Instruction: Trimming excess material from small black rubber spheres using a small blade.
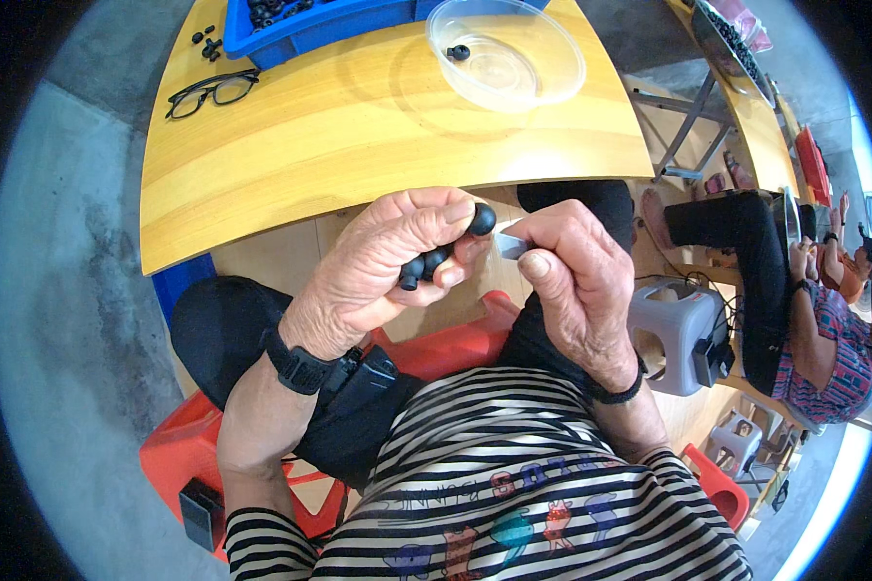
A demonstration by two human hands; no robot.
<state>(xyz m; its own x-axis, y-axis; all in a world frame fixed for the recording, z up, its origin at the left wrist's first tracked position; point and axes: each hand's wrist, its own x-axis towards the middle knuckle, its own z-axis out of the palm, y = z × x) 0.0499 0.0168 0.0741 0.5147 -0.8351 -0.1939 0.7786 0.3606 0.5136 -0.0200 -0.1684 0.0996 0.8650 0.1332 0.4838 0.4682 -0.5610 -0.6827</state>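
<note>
My left hand (pixel 388 261) is closed around several small black rubber knobs (pixel 434 259), one of them pinched at the fingertips (pixel 482 219). My right hand (pixel 572 281) pinches a small grey metal piece (pixel 511 246) between thumb and forefinger, just right of that black knob and almost touching it. Both hands hover over my lap, below the near edge of the yellow wooden table (pixel 358 136). On the table stands a clear plastic bowl (pixel 543 44) with one black piece (pixel 458 52) inside.
A blue tray (pixel 300 34) of black parts sits at the table's far edge, with loose black pieces (pixel 206 43) and black-framed glasses (pixel 211 92) to its left. I sit on a red stool (pixel 189 441). Another person (pixel 804 320) sits at right beside grey stools (pixel 673 324).
</note>
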